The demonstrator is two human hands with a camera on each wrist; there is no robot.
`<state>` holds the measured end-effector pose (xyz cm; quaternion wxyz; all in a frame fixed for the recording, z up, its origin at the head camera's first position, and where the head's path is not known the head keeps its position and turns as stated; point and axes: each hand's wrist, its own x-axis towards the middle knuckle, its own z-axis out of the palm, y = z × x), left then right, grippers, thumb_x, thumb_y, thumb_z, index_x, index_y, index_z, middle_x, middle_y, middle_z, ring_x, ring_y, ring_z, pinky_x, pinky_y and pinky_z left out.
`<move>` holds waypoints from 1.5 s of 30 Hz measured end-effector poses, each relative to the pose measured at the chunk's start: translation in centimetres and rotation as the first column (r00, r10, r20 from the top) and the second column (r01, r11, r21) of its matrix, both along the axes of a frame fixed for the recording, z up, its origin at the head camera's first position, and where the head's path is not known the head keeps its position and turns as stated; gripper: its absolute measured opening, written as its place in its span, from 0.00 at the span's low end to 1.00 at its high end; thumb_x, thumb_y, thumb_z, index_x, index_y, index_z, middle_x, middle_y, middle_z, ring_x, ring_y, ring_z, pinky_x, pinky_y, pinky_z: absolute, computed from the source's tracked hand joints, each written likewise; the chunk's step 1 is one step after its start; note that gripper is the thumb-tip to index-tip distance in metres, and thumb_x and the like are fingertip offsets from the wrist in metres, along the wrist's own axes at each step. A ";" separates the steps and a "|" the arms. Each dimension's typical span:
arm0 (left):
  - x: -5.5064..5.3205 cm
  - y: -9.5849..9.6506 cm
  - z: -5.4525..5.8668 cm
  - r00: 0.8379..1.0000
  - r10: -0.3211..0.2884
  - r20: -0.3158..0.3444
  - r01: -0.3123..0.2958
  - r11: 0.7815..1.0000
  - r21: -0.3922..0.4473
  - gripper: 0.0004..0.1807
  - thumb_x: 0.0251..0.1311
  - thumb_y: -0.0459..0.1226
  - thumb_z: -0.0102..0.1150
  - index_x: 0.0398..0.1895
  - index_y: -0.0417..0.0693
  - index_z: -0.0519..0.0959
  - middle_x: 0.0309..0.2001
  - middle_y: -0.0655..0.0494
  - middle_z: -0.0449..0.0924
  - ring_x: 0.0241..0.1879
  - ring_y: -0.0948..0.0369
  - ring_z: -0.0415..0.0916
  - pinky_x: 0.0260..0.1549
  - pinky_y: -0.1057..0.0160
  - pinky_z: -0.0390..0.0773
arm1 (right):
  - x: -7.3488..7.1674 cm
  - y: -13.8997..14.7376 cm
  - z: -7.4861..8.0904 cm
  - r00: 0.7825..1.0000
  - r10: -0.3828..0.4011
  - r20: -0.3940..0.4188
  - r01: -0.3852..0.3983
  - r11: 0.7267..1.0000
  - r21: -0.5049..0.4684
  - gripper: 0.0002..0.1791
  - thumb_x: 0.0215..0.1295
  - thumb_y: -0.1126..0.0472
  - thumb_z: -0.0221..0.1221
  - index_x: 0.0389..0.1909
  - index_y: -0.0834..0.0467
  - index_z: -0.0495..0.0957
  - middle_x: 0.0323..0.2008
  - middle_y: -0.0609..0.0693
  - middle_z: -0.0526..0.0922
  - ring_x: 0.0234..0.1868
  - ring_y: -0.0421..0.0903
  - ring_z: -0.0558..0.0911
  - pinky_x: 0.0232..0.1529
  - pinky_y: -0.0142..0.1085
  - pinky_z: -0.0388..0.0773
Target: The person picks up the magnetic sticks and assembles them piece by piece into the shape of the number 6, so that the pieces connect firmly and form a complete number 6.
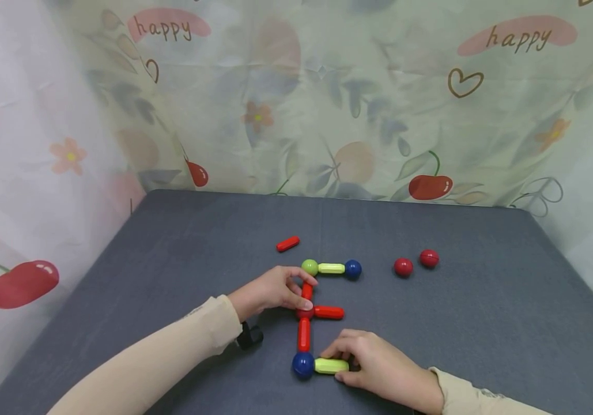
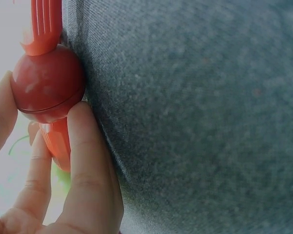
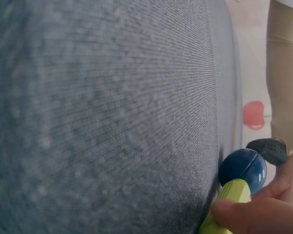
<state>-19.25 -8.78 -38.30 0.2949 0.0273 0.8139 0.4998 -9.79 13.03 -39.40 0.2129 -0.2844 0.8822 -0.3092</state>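
Observation:
Rods and balls on the dark table form an E-like figure in the head view. My left hand (image 1: pixel 278 290) pinches the red ball (image 2: pixel 49 80) at its middle, thumb on one side and fingers on the other. Red rods run from this ball up, down (image 1: pixel 303 335) and to the right (image 1: pixel 329 312). At the bottom, my right hand (image 1: pixel 374 360) pinches the yellow-green rod (image 1: pixel 329 366), whose left end meets a blue ball (image 1: pixel 303 365). Along the top, a green ball (image 1: pixel 309 267), another yellow-green rod (image 1: pixel 331 268) and a second blue ball (image 1: pixel 352 269) lie in line.
A loose red rod (image 1: pixel 288 244) lies behind the figure. Two red balls, a nearer one (image 1: pixel 403 267) and a farther one (image 1: pixel 429 258), rest to the right. A patterned curtain (image 1: pixel 317 115) hangs behind the table (image 1: pixel 197 230). A black strap (image 1: pixel 250 336) shows at my left wrist.

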 end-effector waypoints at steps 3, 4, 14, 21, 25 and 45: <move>0.0 0.0 -0.1 1.000 0.006 0.000 -0.006 1.000 0.001 0.23 0.47 0.31 0.74 0.50 0.51 0.82 0.32 0.50 0.75 0.28 0.60 0.74 0.33 0.65 0.81 | -0.1 0.1 0.1 1.000 -0.004 0.001 0.004 1.000 -0.007 0.16 0.55 0.61 0.69 0.46 0.48 0.83 0.34 0.33 0.78 0.33 0.30 0.73 0.33 0.26 0.74; 0.0 0.0 -0.1 1.000 0.007 -0.001 -0.007 1.000 0.001 0.23 0.47 0.31 0.74 0.50 0.51 0.82 0.32 0.50 0.75 0.28 0.60 0.74 0.33 0.65 0.81 | -0.1 0.1 0.3 1.000 -0.009 0.002 0.009 1.000 -0.010 0.16 0.55 0.60 0.69 0.46 0.48 0.83 0.36 0.33 0.78 0.34 0.30 0.74 0.34 0.27 0.75; 0.1 0.1 0.1 1.000 0.004 -0.014 -0.004 1.000 -0.012 0.23 0.47 0.32 0.74 0.49 0.52 0.82 0.32 0.49 0.76 0.28 0.60 0.75 0.33 0.65 0.81 | -2.0 2.5 2.8 0.980 -0.156 -0.125 0.146 0.985 -0.087 0.23 0.57 0.60 0.68 0.54 0.51 0.77 0.50 0.46 0.80 0.50 0.47 0.80 0.46 0.38 0.81; 0.0 0.0 -0.1 1.000 0.004 -0.010 -0.004 1.000 0.001 0.23 0.47 0.31 0.74 0.49 0.52 0.82 0.31 0.50 0.74 0.27 0.60 0.74 0.31 0.66 0.80 | -4.2 5.7 3.6 0.905 -0.315 -0.286 0.275 0.946 -0.171 0.27 0.58 0.61 0.68 0.59 0.54 0.74 0.55 0.51 0.79 0.53 0.51 0.80 0.51 0.46 0.79; 0.0 -0.1 -0.1 1.000 -0.001 -0.011 0.001 1.000 0.004 0.23 0.47 0.32 0.74 0.50 0.52 0.81 0.32 0.50 0.74 0.27 0.60 0.74 0.31 0.65 0.80 | -5.6 7.7 4.0 0.870 -0.400 -0.287 0.352 0.913 -0.204 0.28 0.62 0.56 0.65 0.63 0.54 0.71 0.58 0.53 0.77 0.54 0.53 0.79 0.54 0.49 0.77; -0.1 -0.1 -0.1 1.000 -0.015 0.000 0.015 1.000 -0.012 0.23 0.48 0.33 0.74 0.50 0.52 0.81 0.33 0.50 0.75 0.29 0.59 0.74 0.31 0.66 0.79 | -10.7 11.6 0.9 0.848 -0.513 -0.132 0.496 0.857 -0.138 0.29 0.66 0.55 0.61 0.65 0.60 0.68 0.63 0.63 0.72 0.62 0.60 0.73 0.58 0.54 0.72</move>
